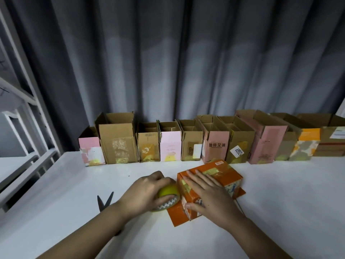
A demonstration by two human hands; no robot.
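The orange box (225, 176) lies on its side near the middle of the white surface (74, 184), one loose flap (177, 214) spread flat toward 6 o'clock. It is thin card patched with old yellowish tape, so it is probably light and would skid or dent under a hard push. The right hand (209, 193) lies flat on its top face, fingers (194, 179) straight and spread toward 11 o'clock, pinning it in place. That broad, flat press suits it better than squeezing the walls. The tape (168, 192), a yellow-green roll, sits hard against the box's 9 o'clock side. The left hand (143, 193) holds it with fingers curled over the rim. The roll is stiff and easy to hold, but its film is likely sticky and apt to fold on itself, so the pull should stay straight. Open scissors (104, 202) lie at 9 o'clock from the left wrist, blades toward 12 o'clock, near enough to catch a sleeve or forearm. A row of open cartons (216, 146) stands at 12 o'clock against the grey curtain (168, 62), just beyond the box, leaving little room to slide it that way.
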